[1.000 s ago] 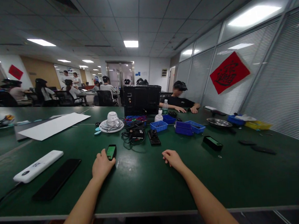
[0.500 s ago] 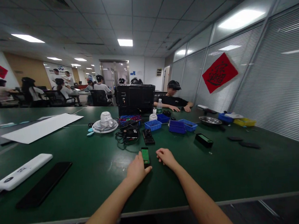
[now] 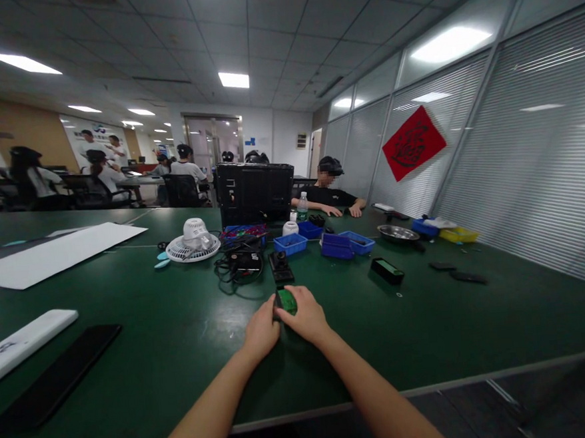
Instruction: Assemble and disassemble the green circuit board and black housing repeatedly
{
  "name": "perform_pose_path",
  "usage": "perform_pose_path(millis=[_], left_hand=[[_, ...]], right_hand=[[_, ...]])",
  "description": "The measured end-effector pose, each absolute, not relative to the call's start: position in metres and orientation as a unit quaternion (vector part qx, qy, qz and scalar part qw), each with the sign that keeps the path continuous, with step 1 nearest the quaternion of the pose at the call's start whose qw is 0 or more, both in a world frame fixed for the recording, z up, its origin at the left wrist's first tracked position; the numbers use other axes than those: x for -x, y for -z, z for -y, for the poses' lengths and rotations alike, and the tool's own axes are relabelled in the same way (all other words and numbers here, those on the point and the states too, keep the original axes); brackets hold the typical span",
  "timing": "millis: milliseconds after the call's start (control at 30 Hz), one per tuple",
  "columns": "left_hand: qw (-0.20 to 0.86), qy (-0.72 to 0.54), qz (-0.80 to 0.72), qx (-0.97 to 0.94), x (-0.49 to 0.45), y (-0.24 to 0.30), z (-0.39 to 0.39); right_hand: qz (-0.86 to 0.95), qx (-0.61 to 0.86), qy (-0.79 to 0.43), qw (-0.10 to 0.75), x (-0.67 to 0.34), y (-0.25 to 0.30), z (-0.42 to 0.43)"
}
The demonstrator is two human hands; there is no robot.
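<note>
Both of my hands meet over a small black device with a green face [image 3: 287, 300] that rests on the green table [image 3: 180, 333]. My left hand [image 3: 261, 329] grips its left side with curled fingers. My right hand [image 3: 305, 313] closes over its right side and top, hiding much of it. Just beyond lies a small black gadget [image 3: 280, 267] and a tangle of black cable [image 3: 238, 264].
A white fan [image 3: 192, 242], blue bins [image 3: 344, 245], a black box [image 3: 255, 193] and a second black-and-green device [image 3: 387, 270] sit farther back. A white bar [image 3: 23, 342] and a black slab [image 3: 58, 377] lie at left. A person [image 3: 329, 193] sits across; others sit at far tables.
My left hand slid the green-faced device from left of centre to the right. My right hand came in and closed on it. The view has turned a little to the right.
</note>
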State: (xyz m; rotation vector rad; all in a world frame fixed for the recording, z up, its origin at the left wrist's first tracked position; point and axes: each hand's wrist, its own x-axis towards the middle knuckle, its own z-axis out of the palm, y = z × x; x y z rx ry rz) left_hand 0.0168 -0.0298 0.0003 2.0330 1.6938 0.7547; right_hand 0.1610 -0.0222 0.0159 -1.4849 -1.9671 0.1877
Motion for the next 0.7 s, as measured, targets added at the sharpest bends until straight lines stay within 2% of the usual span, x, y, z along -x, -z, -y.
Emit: perform_pose_path(millis=[100, 200, 367, 533, 700], left_hand=[[0.224, -0.306, -0.614, -0.692, -0.016, 0.003, 0.022], [0.242, -0.318, -0.621, -0.674, -0.014, 0.005, 0.019], [0.244, -0.302, -0.619, -0.683, -0.014, 0.003, 0.022], [0.249, -0.305, -0.621, -0.678, -0.015, 0.002, 0.023], [0.249, -0.315, -0.611, -0.682, -0.014, 0.003, 0.021]], right_hand=[[0.753, 0.610, -0.043, 0.245, -0.154, -0.015, 0.027], [0.723, 0.657, -0.035, 0.210, -0.161, -0.016, 0.021], [0.643, 0.737, -0.061, 0.198, -0.190, -0.025, 0.007], [0.612, 0.756, -0.110, 0.204, -0.210, -0.030, -0.001], [0.595, 0.765, -0.083, 0.231, -0.222, -0.033, -0.005]])
